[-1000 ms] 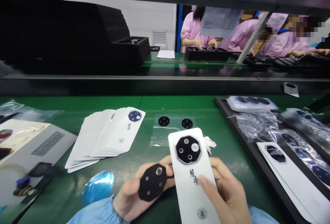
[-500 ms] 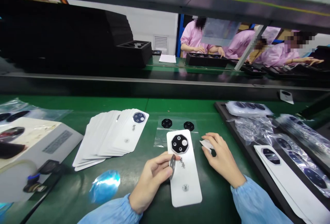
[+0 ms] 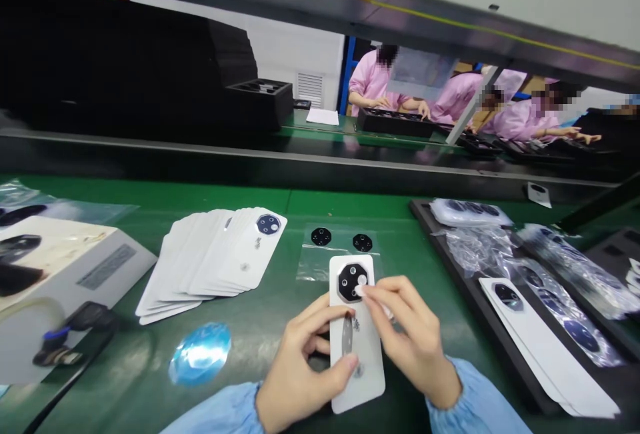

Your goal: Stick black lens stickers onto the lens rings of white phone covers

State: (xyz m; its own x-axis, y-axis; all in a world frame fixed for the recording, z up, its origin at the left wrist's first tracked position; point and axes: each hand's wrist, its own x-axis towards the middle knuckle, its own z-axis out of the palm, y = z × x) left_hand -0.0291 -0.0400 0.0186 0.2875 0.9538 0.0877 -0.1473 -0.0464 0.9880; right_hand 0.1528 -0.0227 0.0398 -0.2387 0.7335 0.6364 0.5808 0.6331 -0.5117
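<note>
Pinching a slim dark octagonal piece (image 3: pixel 347 335) almost edge-on between thumb and fingers, the left hand (image 3: pixel 305 371) sits low over a long white round-cornered card (image 3: pixel 373 377), its fingers nearly closed. The card lies near the front edge of the green-topped table (image 3: pixel 280 211), just right of the middle. The right hand (image 3: pixel 410 334) reaches across it, with its fingertips (image 3: pixel 361 291) drawn close together against a black octagonal camera plate (image 3: pixel 352 282) at the card's far end; whether they grip anything there is too small to tell.

Beyond the card lies a clear plastic sheet (image 3: pixel 313 267) carrying two small black octagonal pieces (image 3: pixel 321 237). To its left, a fanned stack of white cards (image 3: pixel 215 254) spreads across the table, and a shiny blue film disc (image 3: pixel 200 354) lies nearer the front edge. A grey-and-white box (image 3: pixel 75 264) sits at the left edge, and a black tray (image 3: pixel 500 334) holding bagged parts runs along the right. Co-workers in pink smocks (image 3: pixel 375 81) handle black trays across the line.
</note>
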